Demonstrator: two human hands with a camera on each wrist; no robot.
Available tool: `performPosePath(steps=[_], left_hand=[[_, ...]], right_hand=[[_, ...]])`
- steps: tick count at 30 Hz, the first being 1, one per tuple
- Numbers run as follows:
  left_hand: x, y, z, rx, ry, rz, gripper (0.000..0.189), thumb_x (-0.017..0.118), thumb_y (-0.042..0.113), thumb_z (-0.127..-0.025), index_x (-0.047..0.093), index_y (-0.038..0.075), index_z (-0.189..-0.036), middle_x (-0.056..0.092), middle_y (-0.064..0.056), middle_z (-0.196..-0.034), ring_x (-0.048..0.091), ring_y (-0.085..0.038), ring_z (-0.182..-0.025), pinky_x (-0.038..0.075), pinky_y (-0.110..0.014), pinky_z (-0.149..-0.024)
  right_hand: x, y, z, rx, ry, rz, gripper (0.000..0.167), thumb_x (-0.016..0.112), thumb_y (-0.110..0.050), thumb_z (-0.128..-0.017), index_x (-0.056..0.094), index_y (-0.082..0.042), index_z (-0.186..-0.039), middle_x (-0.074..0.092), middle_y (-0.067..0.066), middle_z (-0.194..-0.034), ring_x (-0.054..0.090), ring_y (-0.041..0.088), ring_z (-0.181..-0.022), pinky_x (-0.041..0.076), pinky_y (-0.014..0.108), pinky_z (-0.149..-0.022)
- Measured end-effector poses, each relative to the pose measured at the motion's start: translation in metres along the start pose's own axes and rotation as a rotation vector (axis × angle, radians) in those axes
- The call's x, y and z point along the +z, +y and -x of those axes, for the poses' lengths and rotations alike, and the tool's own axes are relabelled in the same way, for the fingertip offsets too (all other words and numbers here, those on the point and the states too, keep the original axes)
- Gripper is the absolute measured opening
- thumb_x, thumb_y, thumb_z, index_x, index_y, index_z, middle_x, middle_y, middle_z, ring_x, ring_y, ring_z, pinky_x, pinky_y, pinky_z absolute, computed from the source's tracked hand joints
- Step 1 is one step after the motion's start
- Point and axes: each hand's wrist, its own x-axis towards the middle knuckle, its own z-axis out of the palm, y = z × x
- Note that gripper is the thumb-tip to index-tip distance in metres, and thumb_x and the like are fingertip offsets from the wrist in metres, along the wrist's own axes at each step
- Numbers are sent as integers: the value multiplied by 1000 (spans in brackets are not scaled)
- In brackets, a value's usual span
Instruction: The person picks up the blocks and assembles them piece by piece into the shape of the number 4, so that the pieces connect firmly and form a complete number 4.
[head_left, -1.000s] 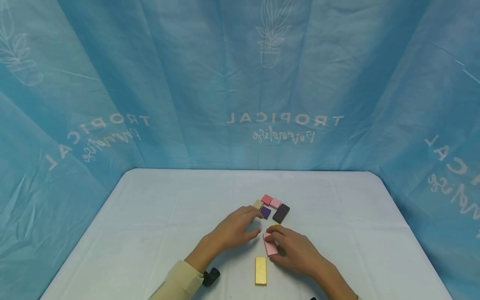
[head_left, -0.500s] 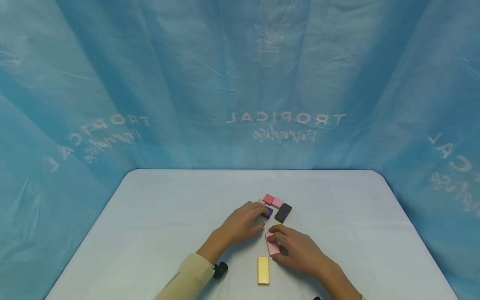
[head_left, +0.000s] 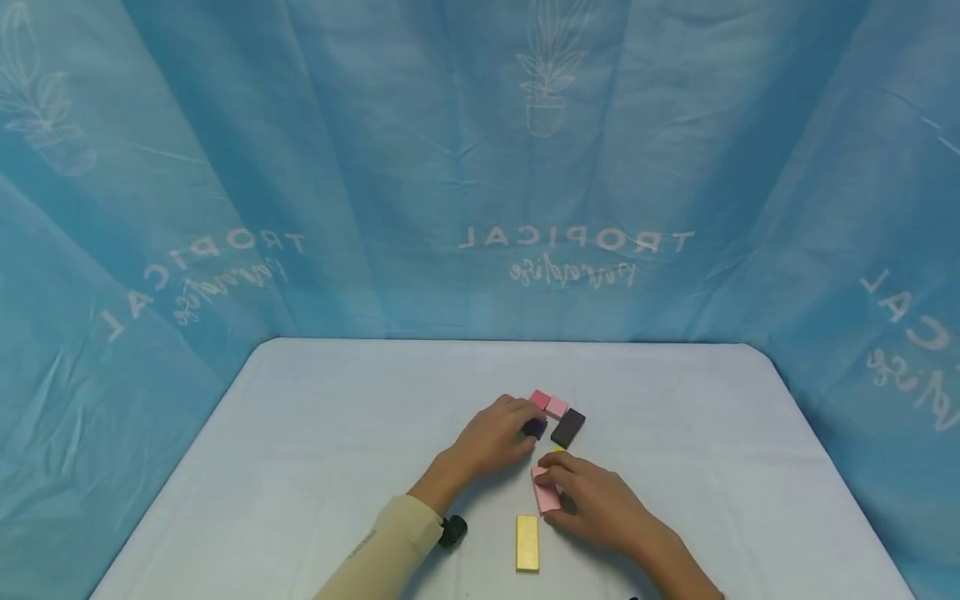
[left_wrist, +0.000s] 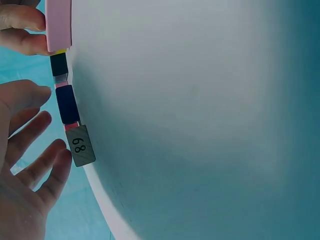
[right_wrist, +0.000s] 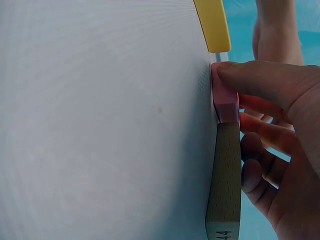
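My left hand (head_left: 497,437) reaches to a dark purple block (head_left: 536,428), with its fingertips over that block's left part. In the left wrist view its fingers are loosely spread, with a numbered wooden block (left_wrist: 80,146) beside the fingertips. My right hand (head_left: 596,504) pinches a pink rectangular block (head_left: 546,492) between thumb and fingers on the table. A long wooden block marked 44 (right_wrist: 225,185) lies against the pink one in the right wrist view; the hand hides it from the head view. A gold block (head_left: 527,543) lies nearer the person.
Beyond the hands sit a red block (head_left: 539,400), a small light pink block (head_left: 557,407) and a black block (head_left: 567,427). A sliver of a yellow block (head_left: 559,449) shows by the right fingers. The white table (head_left: 360,392) meets a blue curtain (head_left: 420,167).
My left hand has moved forward and right over the purple block, covering the beige block that showed before. The right hand keeps its pinch on the pink block, with hardly any movement.
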Motion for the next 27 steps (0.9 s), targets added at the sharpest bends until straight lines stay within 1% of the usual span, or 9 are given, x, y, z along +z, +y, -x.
performPosePath(steps=[4,9,17,22,27], left_hand=[[2,1,-3,8,-10,-21,34,68,25,-88,64,19,-121,60,8,-122,51,-12,-109,46,-30,-91],[2,2,-6,-3,-31,-41,32,69,25,-88,66,19,-119,61,8,-121,51,-12,-109,46,-30,-92],[1,1,-6,8,-29,-77,25,69,21,-89,71,19,-114,65,10,-115,52,-12,-108,47,-29,-90],[3,-1,-7,16,-22,-63,23,69,20,-89,71,20,-112,66,11,-112,52,-12,-106,48,-30,-88],[4,-1,-7,13,-18,-52,23,69,20,-89,71,21,-112,66,11,-112,52,-12,-107,48,-31,-88]], right_hand=[[-1,-1,0,3,-12,0,39,74,-40,-82,67,-24,-118,53,-7,-130,53,13,-116,48,40,-91],[-1,-1,0,7,-14,8,40,73,-40,-82,67,-24,-118,52,-7,-130,53,13,-116,48,41,-91],[1,-2,0,24,-25,2,40,74,-41,-82,67,-25,-118,52,-7,-130,52,13,-117,47,41,-93],[1,-2,0,32,-29,17,41,74,-42,-81,67,-26,-119,52,-7,-131,52,14,-117,46,41,-94],[1,-2,-1,30,-33,24,42,73,-41,-82,65,-25,-120,53,-6,-132,53,15,-117,48,41,-91]])
